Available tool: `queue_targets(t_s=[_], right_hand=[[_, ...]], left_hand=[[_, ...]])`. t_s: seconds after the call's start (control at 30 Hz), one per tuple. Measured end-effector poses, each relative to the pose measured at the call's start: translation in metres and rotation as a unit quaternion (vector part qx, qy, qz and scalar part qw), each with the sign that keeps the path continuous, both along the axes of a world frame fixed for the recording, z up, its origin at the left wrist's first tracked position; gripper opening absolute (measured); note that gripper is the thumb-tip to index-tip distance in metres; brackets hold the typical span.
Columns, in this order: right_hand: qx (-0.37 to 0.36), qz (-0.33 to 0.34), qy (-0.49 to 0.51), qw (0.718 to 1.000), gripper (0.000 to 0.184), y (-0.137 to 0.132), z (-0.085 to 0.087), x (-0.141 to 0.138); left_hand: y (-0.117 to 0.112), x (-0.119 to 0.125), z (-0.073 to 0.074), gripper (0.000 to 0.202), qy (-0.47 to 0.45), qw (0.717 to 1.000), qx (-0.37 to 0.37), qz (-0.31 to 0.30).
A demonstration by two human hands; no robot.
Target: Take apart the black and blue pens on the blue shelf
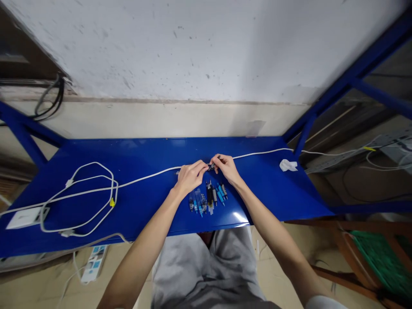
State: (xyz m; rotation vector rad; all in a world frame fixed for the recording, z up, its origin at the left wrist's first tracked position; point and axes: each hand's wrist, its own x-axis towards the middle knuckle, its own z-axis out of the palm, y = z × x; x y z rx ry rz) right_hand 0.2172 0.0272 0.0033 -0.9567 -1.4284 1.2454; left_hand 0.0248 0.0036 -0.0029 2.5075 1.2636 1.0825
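Note:
My left hand [189, 177] and my right hand [227, 166] meet over the middle of a blue table [144, 154]. Both pinch a small dark pen-like piece [211, 166] held between their fingertips. Just in front of the hands lies a row of several short pens or pen parts [207, 199], some blue, some black, some clear. A white cable [151, 175] runs across the table behind my hands.
A looped white cable [96, 197] and a white flat box [24, 217] lie at the left. A crumpled white scrap [288, 165] sits at the right. A power strip [93, 262] is on the floor. Blue shelf posts [341, 86] rise at the right.

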Motion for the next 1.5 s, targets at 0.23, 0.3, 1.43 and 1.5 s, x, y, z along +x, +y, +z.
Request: queue_targets(t_s=[0.23, 0.3, 1.43, 1.5], right_hand=[[-0.013, -0.031, 0.036, 0.999, 0.045, 0.0024, -0.0041, -0.0013], [-0.016, -0.036, 0.037, 0.999, 0.044, 0.0007, -0.0050, -0.0005], [0.042, -0.060, -0.010, 0.997, 0.028, -0.0040, -0.0032, 0.0049], [0.060, -0.046, -0.009, 0.997, 0.027, -0.0041, -0.0028, 0.0061]], left_hand=[[-0.0017, -0.0043, -0.0004, 0.025, -0.054, 0.998, -0.028, 0.012], [-0.0019, -0.0047, -0.0004, 0.026, -0.062, 0.998, -0.029, 0.008], [0.0015, -0.0071, -0.0037, 0.026, -0.088, 0.996, -0.007, 0.023], [0.0018, -0.0074, -0.0041, 0.027, -0.084, 0.996, -0.011, 0.024]])
